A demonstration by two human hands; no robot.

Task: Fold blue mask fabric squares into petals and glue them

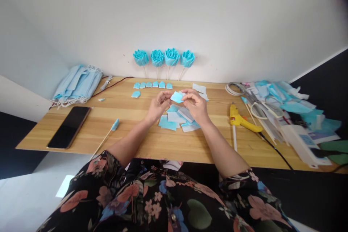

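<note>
Head camera is showing me a small, pale-blue, many-sided piece of thin, fabric-like sheet (177, 97), which the two hands are holding up above the wooden tabletop (141, 141), near its middle. The right hand (195, 106) is pinching the piece's right side between thumb and fingertips. The left hand (159, 107) is keeping its fingertips at the left corner; I am seeing them right beside it, but I cannot tell whether they are closing on it. Below, a loose pile of blue and white cut sheet pieces (167, 123) is lying on the wood, and behind, a row of small blue arched petal-like pieces (155, 84) is resting flat.

I am judging the held piece to be nearly weightless, soft and limp, with a dry face giving fair friction rather than slipping. It is probably creasing easily, and its cut edges are likely fraying or tearing under a hard pull. I am favouring a light fingertip pinch at opposite edges, leaving the middle unpressed and the sheet only gently taut.
</note>
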